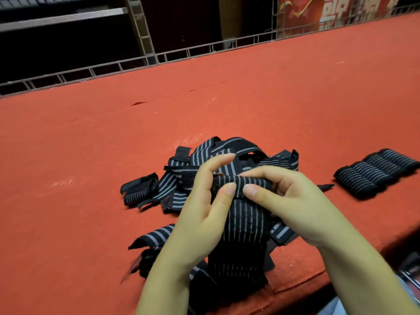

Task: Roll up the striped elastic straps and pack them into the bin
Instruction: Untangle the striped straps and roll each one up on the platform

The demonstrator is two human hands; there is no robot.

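Note:
A black strap with grey stripes [244, 221] hangs between my hands, its top end folded over into the start of a roll. My left hand [204, 208] pinches the left side of that fold with thumb and fingers. My right hand [288, 198] pinches the right side of it. Behind and under my hands lies a loose pile of striped straps [181, 176] on the red table [204, 98]. A row of rolled straps [375, 172] lies side by side at the right. No bin is in view.
A metal grid rail [159, 57] runs along the table's far edge, with dark shelving behind it. The near edge of the table passes under my forearms. A metal object [409, 276] shows at the bottom right corner.

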